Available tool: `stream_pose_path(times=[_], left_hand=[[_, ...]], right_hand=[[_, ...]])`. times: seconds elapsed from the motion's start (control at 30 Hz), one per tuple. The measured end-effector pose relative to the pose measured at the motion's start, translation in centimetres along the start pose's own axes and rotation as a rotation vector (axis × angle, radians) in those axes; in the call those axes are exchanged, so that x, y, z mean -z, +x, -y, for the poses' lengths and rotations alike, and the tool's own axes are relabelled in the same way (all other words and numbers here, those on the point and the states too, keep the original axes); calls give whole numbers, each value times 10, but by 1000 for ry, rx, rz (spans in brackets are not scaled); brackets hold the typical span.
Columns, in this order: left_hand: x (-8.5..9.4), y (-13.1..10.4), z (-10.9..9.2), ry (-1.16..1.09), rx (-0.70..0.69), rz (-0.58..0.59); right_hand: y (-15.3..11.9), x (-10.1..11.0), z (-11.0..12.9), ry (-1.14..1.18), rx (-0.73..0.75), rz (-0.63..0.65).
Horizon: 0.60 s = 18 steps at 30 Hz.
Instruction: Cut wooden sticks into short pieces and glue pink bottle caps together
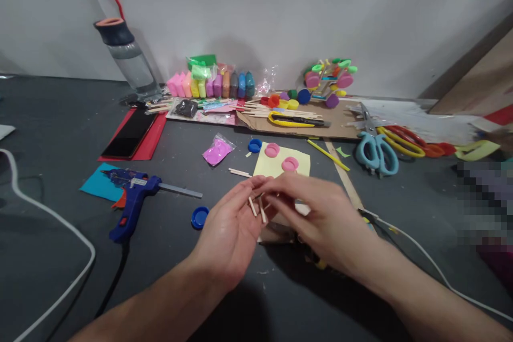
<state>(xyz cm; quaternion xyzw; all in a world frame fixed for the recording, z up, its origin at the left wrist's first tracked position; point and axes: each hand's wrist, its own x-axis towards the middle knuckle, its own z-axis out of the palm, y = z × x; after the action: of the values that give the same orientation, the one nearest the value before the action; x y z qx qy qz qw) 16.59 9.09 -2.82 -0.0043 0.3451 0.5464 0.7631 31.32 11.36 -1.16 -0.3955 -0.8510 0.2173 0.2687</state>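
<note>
Near the middle, my left hand (234,230) is palm up and cupped, with short wooden sticks (252,207) lying in it. My right hand (320,214) reaches over from the right, its fingertips together above the left palm and touching the left fingers. What lies between the right fingertips is hard to make out. Behind the hands is a pale yellow sheet (302,156) with two pink caps (289,164) on it. More short sticks (239,172) lie left of the sheet. One blue cap (200,217) sits left of my left hand, and another blue cap (255,145) is by the sheet.
A blue glue gun (136,197) lies at left, near a phone (130,134) and a water bottle (130,59). Clay packs (212,84), a yellow cutter (296,119) and cardboard (344,125) line the back. Scissors (374,149) and a white cable (425,256) are at right.
</note>
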Motion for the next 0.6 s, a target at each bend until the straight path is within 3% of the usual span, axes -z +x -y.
stream_pose_path(times=[0.07, 0.1, 0.2, 0.27, 0.43, 0.6], left_hand=[[-2, 0, -5, -22, -18, -47], [-3, 1, -8, -28, -37, -82], [-6, 1, -15, -49, -63, -145], [-7, 0, -16, -49, -46, -143], [-4, 0, -13, -15, -18, -110], [-4, 1, -12, -8, -38, -127]], right_hand=[[2, 11, -8, -83, -42, -80], [3, 15, -13, -190, -72, -53], [4, 17, -26, -464, -120, 250], [3, 10, -32, -508, -107, 396], [8, -5, -36, -516, -147, 433], [12, 8, -30, -470, -223, 403]])
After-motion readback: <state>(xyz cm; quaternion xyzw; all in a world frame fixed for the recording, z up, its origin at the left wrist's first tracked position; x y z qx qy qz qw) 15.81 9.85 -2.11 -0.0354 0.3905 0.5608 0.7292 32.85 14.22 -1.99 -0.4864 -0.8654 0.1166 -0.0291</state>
